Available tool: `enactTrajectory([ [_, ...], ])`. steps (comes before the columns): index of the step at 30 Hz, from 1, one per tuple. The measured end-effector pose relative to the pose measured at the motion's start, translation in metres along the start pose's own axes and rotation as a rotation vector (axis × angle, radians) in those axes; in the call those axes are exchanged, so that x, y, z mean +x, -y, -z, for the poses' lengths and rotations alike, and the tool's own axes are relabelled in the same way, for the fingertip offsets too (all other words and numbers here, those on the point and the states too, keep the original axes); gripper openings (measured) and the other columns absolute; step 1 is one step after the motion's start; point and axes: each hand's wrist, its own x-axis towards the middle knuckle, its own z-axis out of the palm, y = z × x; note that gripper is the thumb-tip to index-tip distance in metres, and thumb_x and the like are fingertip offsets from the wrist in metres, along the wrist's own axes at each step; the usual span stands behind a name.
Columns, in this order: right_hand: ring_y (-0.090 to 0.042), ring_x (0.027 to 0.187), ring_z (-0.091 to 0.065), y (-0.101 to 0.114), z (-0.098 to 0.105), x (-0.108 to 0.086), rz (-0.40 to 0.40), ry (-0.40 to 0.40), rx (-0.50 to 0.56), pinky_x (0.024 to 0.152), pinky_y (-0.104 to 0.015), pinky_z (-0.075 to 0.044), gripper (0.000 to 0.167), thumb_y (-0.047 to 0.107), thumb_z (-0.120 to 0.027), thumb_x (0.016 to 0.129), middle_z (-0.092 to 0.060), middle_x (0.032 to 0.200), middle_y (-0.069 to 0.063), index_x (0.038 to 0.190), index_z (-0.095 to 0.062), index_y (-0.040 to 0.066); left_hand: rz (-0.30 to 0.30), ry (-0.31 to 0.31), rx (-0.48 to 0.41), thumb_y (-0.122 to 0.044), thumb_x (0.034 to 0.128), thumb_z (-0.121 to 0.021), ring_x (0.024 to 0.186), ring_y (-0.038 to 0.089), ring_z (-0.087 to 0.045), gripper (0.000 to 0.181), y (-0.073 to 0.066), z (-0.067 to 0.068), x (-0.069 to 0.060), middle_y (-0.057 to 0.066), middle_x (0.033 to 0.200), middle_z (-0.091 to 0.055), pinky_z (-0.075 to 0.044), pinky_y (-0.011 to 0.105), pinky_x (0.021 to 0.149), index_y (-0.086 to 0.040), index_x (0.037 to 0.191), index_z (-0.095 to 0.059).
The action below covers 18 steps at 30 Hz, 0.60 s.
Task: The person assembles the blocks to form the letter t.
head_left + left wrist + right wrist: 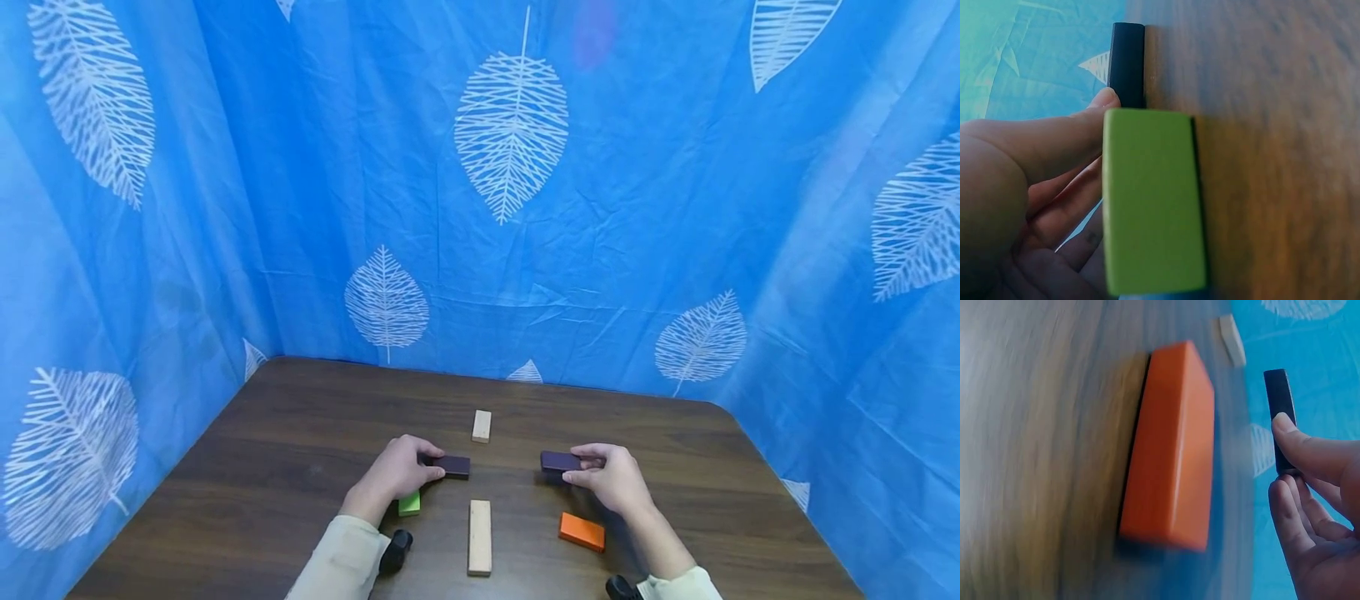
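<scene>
My left hand (401, 467) pinches a dark purple block (454, 467) by its left end, low at the table; the block looks nearly black in the left wrist view. A green block (1154, 200) lies close by, partly hidden under that wrist in the head view. Across from it, my right hand (613, 479) grips another dark purple block (560, 462) between thumb and fingers, and in the right wrist view this block (1280, 400) appears lifted off the table. Nearer to me than that hand lies an orange block (582, 532).
One plain wooden block (480, 537) lies lengthwise between the forearms. Farther back is a second plain wooden block (482, 426). The brown wooden table (337, 400) ends at a blue curtain (600, 317) with white leaf prints, which stands around the back and sides.
</scene>
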Motion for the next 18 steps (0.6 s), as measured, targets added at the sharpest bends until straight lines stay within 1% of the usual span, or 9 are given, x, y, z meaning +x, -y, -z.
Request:
enactTrajectory([
  [3,-0.019,0.084,-0.066,0.008,-0.004,-0.002,0.018,-0.004,0.038,0.074,-0.037,-0.057,0.037,0.012,-0.090,0.075,-0.072,0.092,-0.005,0.107,-0.077,0.001,0.000,0.003,0.002,-0.019,0.0889,-0.079,0.120,0.037,-0.057,0.022,-0.001,-0.001,-0.001,0.013,0.123,-0.067,-0.046,0.058,0.096,-0.018,0.110,-0.079],
  [7,-0.019,0.081,-0.065,0.016,-0.011,-0.003,0.030,-0.018,0.088,0.070,-0.033,-0.056,0.036,0.010,-0.091,0.074,-0.071,0.088,-0.005,0.106,-0.077,0.000,0.008,-0.003,0.006,-0.019,0.0886,-0.079,0.120,0.037,-0.057,0.021,-0.003,-0.001,-0.001,0.013,0.123,-0.067,-0.046,0.059,0.096,-0.018,0.110,-0.079],
  [11,-0.018,0.080,-0.066,0.021,-0.018,-0.003,0.032,-0.018,0.111,0.070,-0.033,-0.056,0.036,0.008,-0.091,0.073,-0.071,0.087,-0.004,0.105,-0.077,0.000,0.011,-0.007,0.006,-0.019,0.0886,-0.079,0.120,0.037,-0.057,0.021,-0.004,0.000,-0.001,0.014,0.123,-0.067,-0.045,0.059,0.097,-0.018,0.109,-0.079],
  [18,-0.017,0.077,-0.066,0.030,-0.032,-0.005,0.069,0.005,0.117,0.069,-0.033,-0.056,0.035,0.007,-0.091,0.072,-0.069,0.084,-0.004,0.103,-0.077,0.001,0.015,-0.008,0.011,-0.019,0.0887,-0.079,0.119,0.037,-0.057,0.020,-0.004,0.001,-0.001,0.014,0.123,-0.066,-0.045,0.060,0.097,-0.018,0.109,-0.079],
])
